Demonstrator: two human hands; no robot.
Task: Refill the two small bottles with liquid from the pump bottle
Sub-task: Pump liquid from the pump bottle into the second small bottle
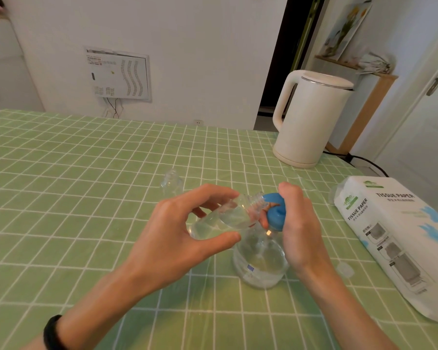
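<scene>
A person's left hand [187,231] is gripping 1 small clear bottle [220,221], fingers curled over the top and thumb underneath. It is holding the bottle tipped almost flat above the table, its open threaded neck pointing toward 3 o'clock. Clear liquid appears to be pooling along the bottle's lower side. The neck is meeting the blue pump head [273,210], where the right hand [297,223] is wrapping its curled fingers over the top and its thumb is tucking in below the nozzle. Directly beneath, at 6 o'clock from the pump head, the pump bottle [261,263] is standing upright on the green checked tablecloth [86,198], its clear body partly hidden by both hands.

The 2nd small bottle [172,183] is standing upright and uncapped at 11 o'clock from the left hand, apart from it. A small clear cap [345,270] is lying on the cloth at 3 o'clock from the pump bottle, just beside a white pack of tissue paper [400,236] that is lying along the table's right edge. A cream kettle [311,117] is standing at 1 o'clock, near the table's far edge. A black band [52,332] is circling the left wrist at 7 o'clock.
</scene>
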